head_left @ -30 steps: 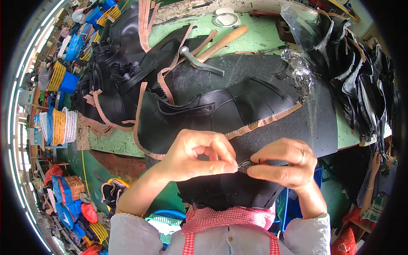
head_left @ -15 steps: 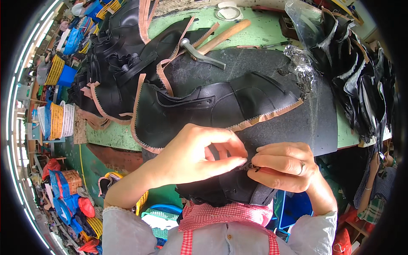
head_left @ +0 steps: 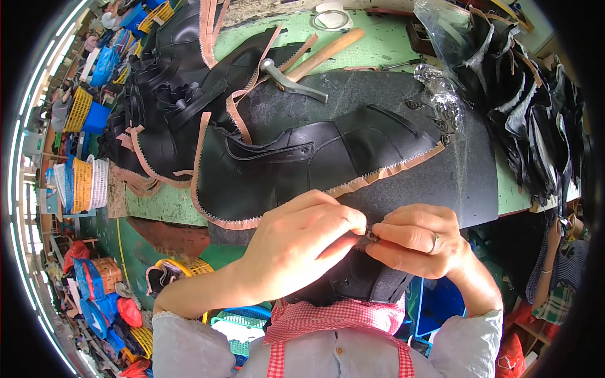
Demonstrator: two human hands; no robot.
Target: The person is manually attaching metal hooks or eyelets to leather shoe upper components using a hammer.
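Observation:
In front of my body, my left hand point(head_left: 305, 246) and my right hand point(head_left: 419, 241) meet fingertip to fingertip. A small dark metal piece point(head_left: 372, 237), perhaps a buckle, is pinched between my right thumb and fingers. My left thumb and forefinger close right beside it, and what they grip is hidden. Below both hands, a black leather shoe upper point(head_left: 354, 278) lies over my lap. Flat on the dark work mat point(head_left: 403, 195), just beyond my hands, another black shoe upper point(head_left: 340, 148) shows a tan zigzag-cut edge.
A hammer point(head_left: 315, 66) lies on the mat's far edge. Clear plastic with small metal buckles point(head_left: 447, 104) sits at the mat's right. Stacked black uppers point(head_left: 170, 107) fill the left, and more black pieces point(head_left: 523, 107) hang right. Baskets point(head_left: 82, 183) stand farther left.
My left hand has shifted slightly, its thumb and forefinger drawing together beside the small metal piece. My right fingers have come in close to them.

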